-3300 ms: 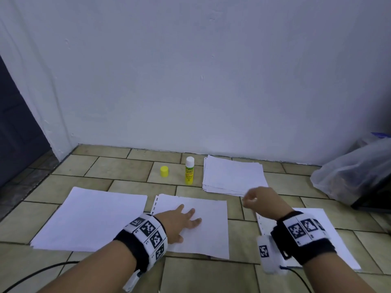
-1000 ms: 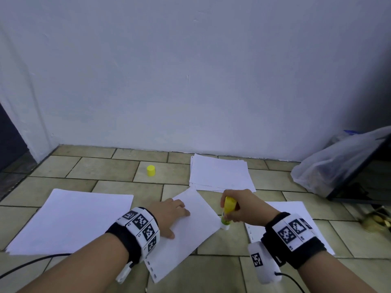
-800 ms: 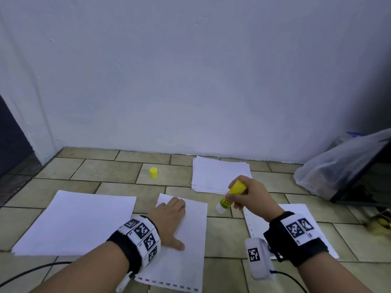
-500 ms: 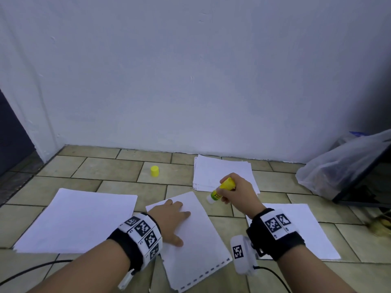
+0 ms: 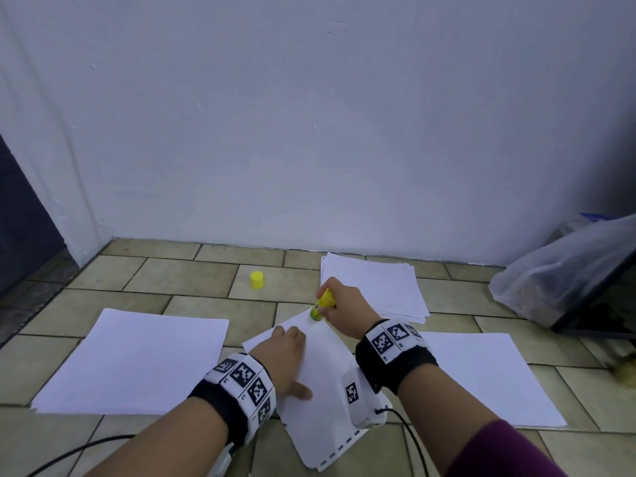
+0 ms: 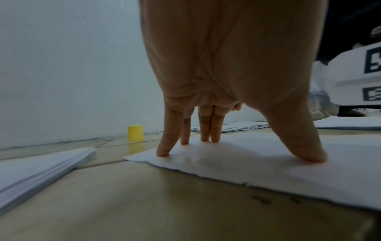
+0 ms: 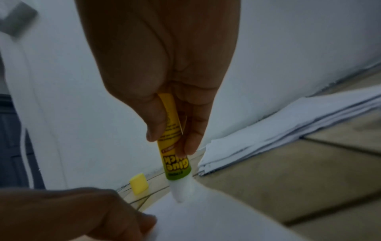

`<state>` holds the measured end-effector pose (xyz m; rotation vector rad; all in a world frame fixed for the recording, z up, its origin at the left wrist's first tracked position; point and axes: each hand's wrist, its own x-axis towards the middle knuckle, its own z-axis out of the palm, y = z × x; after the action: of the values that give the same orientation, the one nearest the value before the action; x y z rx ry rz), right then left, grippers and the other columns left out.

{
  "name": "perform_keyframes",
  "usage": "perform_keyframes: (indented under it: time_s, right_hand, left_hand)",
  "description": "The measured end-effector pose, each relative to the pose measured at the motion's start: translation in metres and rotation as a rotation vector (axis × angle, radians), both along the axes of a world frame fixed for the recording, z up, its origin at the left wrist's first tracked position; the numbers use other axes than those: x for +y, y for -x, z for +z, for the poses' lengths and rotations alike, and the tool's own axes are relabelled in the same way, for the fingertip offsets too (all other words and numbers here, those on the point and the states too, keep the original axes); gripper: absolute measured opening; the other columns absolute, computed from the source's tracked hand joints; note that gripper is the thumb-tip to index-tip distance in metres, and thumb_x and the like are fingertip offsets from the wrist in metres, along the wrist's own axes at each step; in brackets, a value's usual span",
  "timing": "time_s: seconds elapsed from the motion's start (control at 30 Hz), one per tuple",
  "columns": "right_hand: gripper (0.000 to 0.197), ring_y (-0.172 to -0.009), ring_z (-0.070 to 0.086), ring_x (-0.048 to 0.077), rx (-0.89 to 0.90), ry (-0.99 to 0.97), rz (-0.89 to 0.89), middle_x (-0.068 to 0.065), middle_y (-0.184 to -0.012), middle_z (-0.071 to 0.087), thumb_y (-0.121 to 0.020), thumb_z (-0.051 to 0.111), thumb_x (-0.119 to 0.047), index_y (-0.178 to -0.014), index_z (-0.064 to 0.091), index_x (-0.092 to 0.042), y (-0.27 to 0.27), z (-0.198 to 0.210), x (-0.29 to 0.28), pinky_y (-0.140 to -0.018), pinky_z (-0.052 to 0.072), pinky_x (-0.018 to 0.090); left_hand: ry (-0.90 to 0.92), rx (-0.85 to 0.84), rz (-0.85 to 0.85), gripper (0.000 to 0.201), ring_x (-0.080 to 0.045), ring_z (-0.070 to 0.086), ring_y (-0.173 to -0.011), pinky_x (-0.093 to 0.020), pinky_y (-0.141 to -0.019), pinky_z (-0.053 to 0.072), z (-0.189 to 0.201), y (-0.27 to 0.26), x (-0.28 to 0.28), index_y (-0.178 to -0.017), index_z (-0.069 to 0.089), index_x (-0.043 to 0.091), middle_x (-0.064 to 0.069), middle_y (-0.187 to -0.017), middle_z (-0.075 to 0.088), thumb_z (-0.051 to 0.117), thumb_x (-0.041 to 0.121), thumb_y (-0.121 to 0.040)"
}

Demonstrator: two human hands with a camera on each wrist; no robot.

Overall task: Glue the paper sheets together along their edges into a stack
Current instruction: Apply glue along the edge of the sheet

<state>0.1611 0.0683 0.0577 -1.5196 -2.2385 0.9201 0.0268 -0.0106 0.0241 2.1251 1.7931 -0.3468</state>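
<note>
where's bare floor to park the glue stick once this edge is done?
Bare tiles lie around the yellow cap, between the wall, the left sheet and the paper pile. A narrower strip runs between the pile and the right sheet. The middle is crowded: left hand pressing the centre sheet, right hand holding the glue stick.

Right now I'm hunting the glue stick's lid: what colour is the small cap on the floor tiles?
Plain yellow small cap, clearest in the left wrist view.
</note>
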Motion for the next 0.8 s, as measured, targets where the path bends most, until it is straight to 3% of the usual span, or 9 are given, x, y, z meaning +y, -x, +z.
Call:
perform_keyframes:
  time_s: [0.07,0.17,0.3,0.37,0.5,0.6,0.7,0.8]
  right_hand:
    - [0.025,-0.084,0.049,0.018,-0.094,-0.018,0.051,0.010,-0.102,0.059,-0.092,0.055,-0.011,-0.116,0.051,-0.011,-0.008,0.007,-0.004,-0.058,0.037,0.016]
    - [0.024,-0.090,0.054,0.024,-0.197,-0.002,0.109,0.012,-0.109,0.060,-0.092,0.054,-0.013,-0.116,0.050,-0.013,-0.023,0.015,-0.018,-0.069,0.043,0.026]
    - [0.020,-0.080,0.051,0.017,-0.283,0.027,0.153,-0.002,-0.091,0.053,-0.091,0.054,-0.009,-0.107,0.049,-0.020,-0.047,0.019,-0.038,-0.058,0.039,0.020]
    - [0.020,-0.081,0.049,0.015,-0.315,0.030,0.173,-0.006,-0.088,0.051,-0.090,0.055,-0.010,-0.102,0.046,-0.024,-0.058,0.021,-0.045,-0.059,0.037,0.020]
    - [0.021,-0.085,0.051,0.017,-0.368,0.083,0.182,0.001,-0.100,0.054,-0.090,0.057,-0.014,-0.108,0.050,-0.021,-0.071,0.025,-0.054,-0.064,0.040,0.023]
    - [0.022,-0.087,0.052,0.018,-0.436,0.110,0.216,0.005,-0.112,0.056,-0.091,0.057,-0.017,-0.111,0.051,-0.021,-0.079,0.030,-0.057,-0.063,0.041,0.020]
    - [0.019,-0.082,0.053,0.016,-0.423,0.113,0.205,0.001,-0.105,0.054,-0.088,0.062,-0.017,-0.104,0.055,-0.023,-0.085,0.036,-0.053,-0.060,0.042,0.018]
    - [0.018,-0.072,0.059,0.016,-0.203,0.073,0.076,0.001,-0.095,0.058,-0.084,0.065,-0.015,-0.086,0.053,-0.028,-0.091,0.040,-0.046,-0.062,0.051,0.024]
  left_hand:
    - [-0.003,-0.007,-0.003,0.084,-0.026,0.035,-0.122,-0.042,-0.100,0.041,0.000,0.001,0.000,-0.132,0.034,0.006,-0.009,-0.132,0.039,0.069,0.058,-0.076]
    - [-0.001,0.009,-0.036,0.082,-0.025,0.034,-0.125,-0.037,-0.100,0.038,0.004,0.001,0.000,-0.133,0.033,0.007,-0.008,-0.134,0.038,0.071,0.053,-0.077]
    - [0.034,0.020,-0.106,0.083,-0.027,0.031,-0.128,-0.038,-0.105,0.034,0.008,0.004,0.001,-0.140,0.029,0.013,-0.007,-0.140,0.034,0.072,0.049,-0.079]
    - [0.061,0.042,-0.125,0.083,-0.029,0.028,-0.132,-0.043,-0.109,0.032,0.008,0.004,0.001,-0.146,0.023,0.020,-0.008,-0.145,0.028,0.069,0.046,-0.082]
    - [0.080,0.105,-0.157,0.069,-0.030,0.017,-0.142,-0.040,-0.113,0.026,0.010,0.005,-0.002,-0.152,0.014,0.026,-0.009,-0.156,0.011,0.054,0.025,-0.096]
    - [0.078,0.137,-0.185,0.069,-0.028,0.016,-0.143,-0.040,-0.112,0.031,0.014,0.009,-0.003,-0.152,0.013,0.030,-0.007,-0.158,0.007,0.050,0.013,-0.097]
    - [0.081,0.183,-0.188,0.069,-0.028,0.028,-0.137,-0.039,-0.104,0.039,0.018,0.009,-0.005,-0.151,0.017,0.030,-0.007,-0.153,0.017,0.056,0.022,-0.095]
    - [0.061,0.251,-0.185,0.074,-0.029,0.035,-0.130,-0.039,-0.098,0.040,0.025,0.003,-0.008,-0.148,0.022,0.021,-0.009,-0.145,0.027,0.063,0.042,-0.089]
